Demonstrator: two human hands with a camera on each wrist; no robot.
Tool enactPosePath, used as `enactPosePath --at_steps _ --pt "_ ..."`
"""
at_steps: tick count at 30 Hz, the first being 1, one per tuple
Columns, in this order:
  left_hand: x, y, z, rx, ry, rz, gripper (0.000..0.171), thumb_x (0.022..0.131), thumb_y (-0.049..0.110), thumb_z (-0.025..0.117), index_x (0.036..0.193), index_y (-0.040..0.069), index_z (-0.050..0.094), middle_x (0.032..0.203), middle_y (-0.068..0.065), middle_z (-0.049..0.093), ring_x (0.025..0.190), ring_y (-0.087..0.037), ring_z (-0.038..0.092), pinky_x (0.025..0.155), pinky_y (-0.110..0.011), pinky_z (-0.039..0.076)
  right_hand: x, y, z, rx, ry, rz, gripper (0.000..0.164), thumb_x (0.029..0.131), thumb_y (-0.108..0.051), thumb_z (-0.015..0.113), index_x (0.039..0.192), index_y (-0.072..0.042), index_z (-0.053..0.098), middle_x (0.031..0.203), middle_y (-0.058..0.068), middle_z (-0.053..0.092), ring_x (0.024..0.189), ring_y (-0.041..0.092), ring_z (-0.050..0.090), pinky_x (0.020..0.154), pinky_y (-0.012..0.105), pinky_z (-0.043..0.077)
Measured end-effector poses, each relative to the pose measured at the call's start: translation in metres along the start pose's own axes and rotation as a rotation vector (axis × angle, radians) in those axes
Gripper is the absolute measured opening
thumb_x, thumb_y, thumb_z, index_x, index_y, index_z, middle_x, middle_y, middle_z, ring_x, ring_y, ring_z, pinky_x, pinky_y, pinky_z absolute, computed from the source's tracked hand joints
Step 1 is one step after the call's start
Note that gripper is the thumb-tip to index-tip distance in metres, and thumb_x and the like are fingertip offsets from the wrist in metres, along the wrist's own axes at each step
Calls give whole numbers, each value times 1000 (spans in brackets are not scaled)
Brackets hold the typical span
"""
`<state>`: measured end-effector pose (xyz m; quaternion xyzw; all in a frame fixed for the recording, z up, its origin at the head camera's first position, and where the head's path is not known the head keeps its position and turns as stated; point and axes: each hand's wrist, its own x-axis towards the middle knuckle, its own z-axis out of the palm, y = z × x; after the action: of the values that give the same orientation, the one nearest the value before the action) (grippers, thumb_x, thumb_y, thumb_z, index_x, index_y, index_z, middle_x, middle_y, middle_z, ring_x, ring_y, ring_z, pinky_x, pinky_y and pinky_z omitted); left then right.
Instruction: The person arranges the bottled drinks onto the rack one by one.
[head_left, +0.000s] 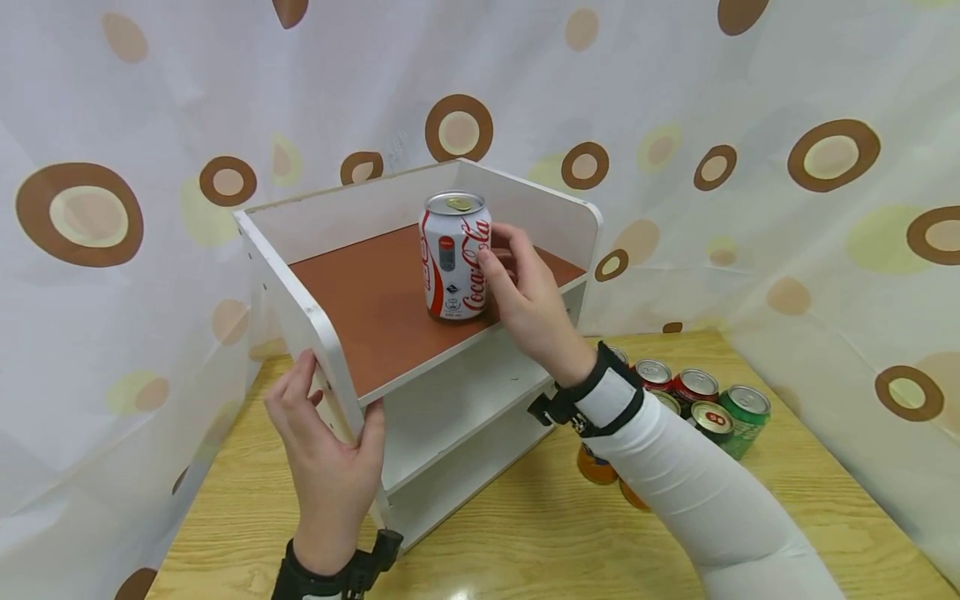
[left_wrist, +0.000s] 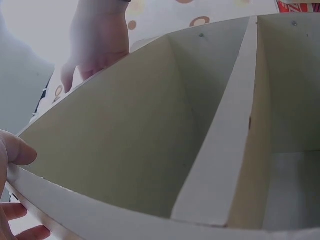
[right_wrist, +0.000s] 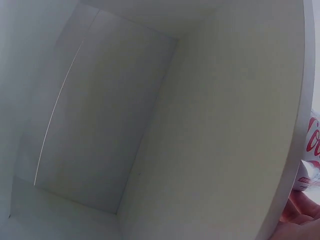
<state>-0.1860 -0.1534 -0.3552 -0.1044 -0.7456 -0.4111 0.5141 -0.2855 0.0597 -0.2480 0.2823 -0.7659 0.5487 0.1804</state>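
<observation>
A white Coca-Cola can [head_left: 456, 262] stands upright on the brown top surface [head_left: 360, 292] of a small white shelf unit [head_left: 450, 450]. My right hand [head_left: 532, 304] holds the can's right side, thumb at the front and fingers partly hidden behind it. In the right wrist view, the can [right_wrist: 312, 145] and fingertips show at the right edge, beyond a shelf board. My left hand [head_left: 330, 450] grips the front edge of the unit's left side panel, thumb at the front, fingers on the outer face. The left wrist view shows the thumb [left_wrist: 20, 150] against that panel edge.
On the wooden table [head_left: 510, 542], right of the unit, several cans stand together, among them a green can [head_left: 746, 408], a red can [head_left: 696, 385] and an orange can [head_left: 596, 465]. My right forearm partly covers them. A patterned curtain [head_left: 675, 100] hangs behind and beside the table.
</observation>
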Motion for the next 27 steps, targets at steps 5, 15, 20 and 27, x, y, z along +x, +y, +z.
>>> enactPosePath --at_steps 5,15,20,27 --pt "-1 0 0 1 -4 -11 75 84 10 67 151 4 35 133 -29 40 134 -36 40 94 -47 40 -2 -4 5 -2 -10 -14 45 108 -24 46 149 -6 43 139 15 58 126 27 59 108 47 48" --pt "0 0 -2 6 -22 -37 76 85 9 68 152 5 33 134 -29 38 137 -36 39 95 -50 39 -4 -10 15 14 -42 -28 46 107 -23 48 149 -6 43 140 14 56 127 26 59 108 45 50" --pt "0 2 -2 7 -25 -39 75 85 8 68 152 4 33 134 -29 38 137 -36 39 95 -50 39 -4 -12 19 18 -48 -42 45 107 -22 48 149 -5 43 140 14 56 127 26 60 107 44 50" --pt "-1 1 -2 11 -39 -50 76 85 8 67 152 5 32 135 -29 37 138 -35 38 96 -52 40 -6 -16 23 28 -63 -47 46 107 -23 49 149 -6 44 142 12 55 126 26 60 107 44 51"
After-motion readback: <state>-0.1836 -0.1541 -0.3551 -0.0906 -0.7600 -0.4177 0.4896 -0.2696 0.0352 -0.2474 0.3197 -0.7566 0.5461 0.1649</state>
